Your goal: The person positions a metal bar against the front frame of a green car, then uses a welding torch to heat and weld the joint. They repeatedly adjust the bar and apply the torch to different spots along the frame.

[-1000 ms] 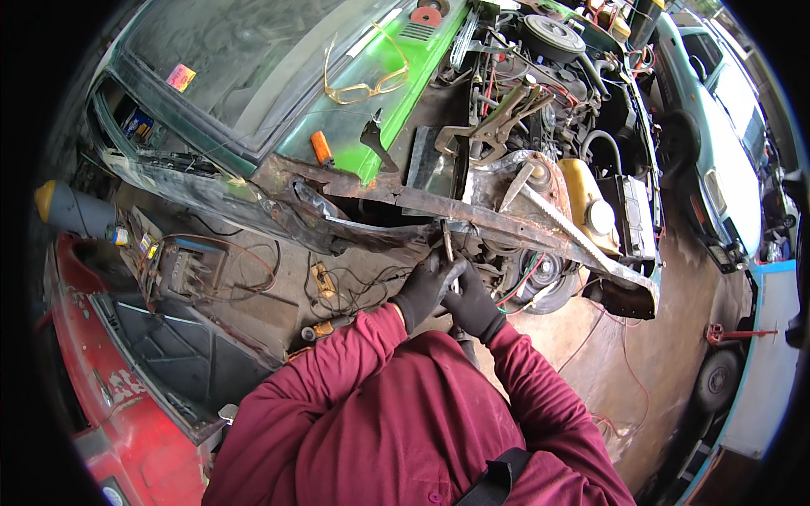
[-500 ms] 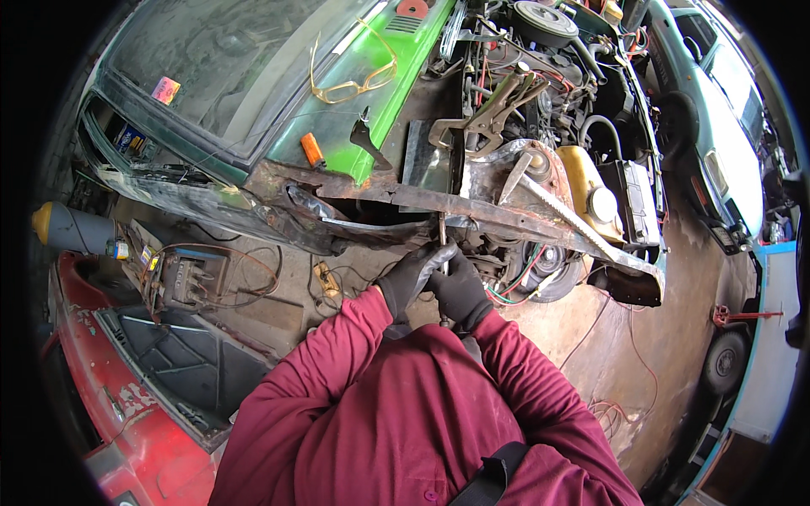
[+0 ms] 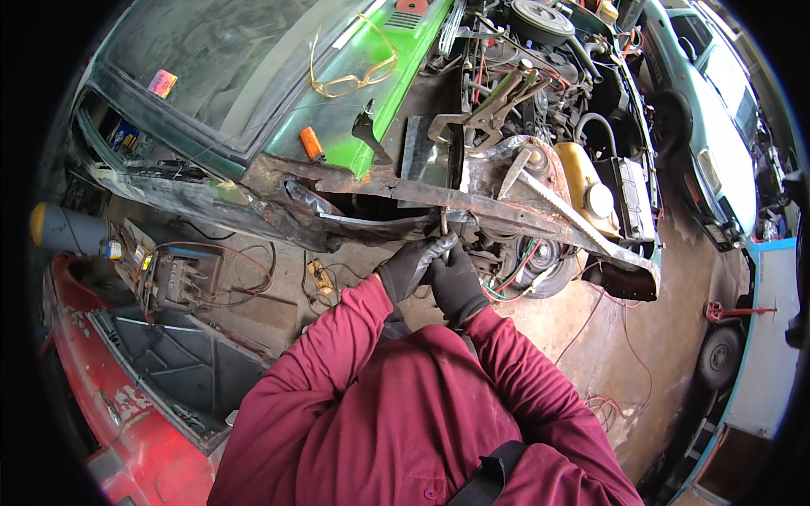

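My left hand (image 3: 412, 266), in a dark glove with a greyish worn patch, is closed at the front edge of the stripped car body. My right hand (image 3: 458, 285), also in a dark glove, is closed right beside it, and the fingers of both meet. From between them a slim metal tool (image 3: 444, 223) sticks up against the rusty metal rail (image 3: 506, 221). My gloves hide the rest of the tool, so its kind cannot be made out. Just beyond, a locking C-clamp (image 3: 489, 120) grips a panel edge. A hammer (image 3: 553, 207) with a pale handle lies across the rail.
Safety glasses (image 3: 346, 86) and an orange object (image 3: 311, 143) rest on the green panel. Engine parts, a yellowish tank (image 3: 582, 179) and a battery (image 3: 634, 198) are at right. A red door (image 3: 126, 413), a welding machine (image 3: 179, 278), a gas cylinder (image 3: 67, 229) and cables stand left.
Both hands remain together at the rail, having shifted slightly upward. My right fingers now cover the silvery part of the tool that showed between the gloves. The whole view has shifted slightly.
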`<state>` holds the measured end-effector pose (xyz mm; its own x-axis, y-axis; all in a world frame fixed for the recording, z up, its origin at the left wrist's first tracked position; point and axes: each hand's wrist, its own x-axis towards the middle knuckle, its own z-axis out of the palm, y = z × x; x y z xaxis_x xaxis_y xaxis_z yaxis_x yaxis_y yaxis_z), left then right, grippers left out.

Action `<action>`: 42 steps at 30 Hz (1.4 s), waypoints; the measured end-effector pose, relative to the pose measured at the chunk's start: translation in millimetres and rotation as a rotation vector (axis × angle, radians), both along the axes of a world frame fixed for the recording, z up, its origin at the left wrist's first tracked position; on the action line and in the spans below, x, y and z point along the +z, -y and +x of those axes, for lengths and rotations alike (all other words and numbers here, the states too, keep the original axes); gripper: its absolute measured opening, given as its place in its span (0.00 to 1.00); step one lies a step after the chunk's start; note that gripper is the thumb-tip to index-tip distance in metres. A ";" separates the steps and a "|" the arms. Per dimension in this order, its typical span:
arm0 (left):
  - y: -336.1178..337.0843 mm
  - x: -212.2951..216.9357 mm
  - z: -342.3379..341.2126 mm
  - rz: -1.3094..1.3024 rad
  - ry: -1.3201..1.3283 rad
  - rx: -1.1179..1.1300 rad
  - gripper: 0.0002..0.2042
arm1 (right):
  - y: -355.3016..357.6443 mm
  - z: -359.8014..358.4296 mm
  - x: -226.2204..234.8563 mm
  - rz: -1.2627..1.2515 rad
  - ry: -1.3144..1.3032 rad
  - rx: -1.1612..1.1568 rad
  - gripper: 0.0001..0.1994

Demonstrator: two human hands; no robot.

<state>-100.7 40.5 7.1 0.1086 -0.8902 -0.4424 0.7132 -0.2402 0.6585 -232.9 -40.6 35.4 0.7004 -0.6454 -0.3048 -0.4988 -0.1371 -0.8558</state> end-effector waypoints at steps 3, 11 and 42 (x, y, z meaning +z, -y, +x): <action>-2.7 0.3 1.2 0.132 -0.059 -0.042 0.17 | -2.9 0.5 0.5 -0.211 -0.073 0.085 0.24; 4.1 1.2 -10.9 -0.008 0.249 0.096 0.21 | -28.5 -26.5 26.9 -0.237 0.070 0.013 0.36; 7.2 -5.5 -30.6 0.010 0.179 0.219 0.24 | -35.0 -58.7 16.9 -0.123 -0.017 0.119 0.45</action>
<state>-131.2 33.3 1.6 0.3755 -0.8325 -0.4073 0.6212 -0.1001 0.7773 -291.6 -5.7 52.3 0.7698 -0.5910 -0.2413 -0.4869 -0.2991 -0.8207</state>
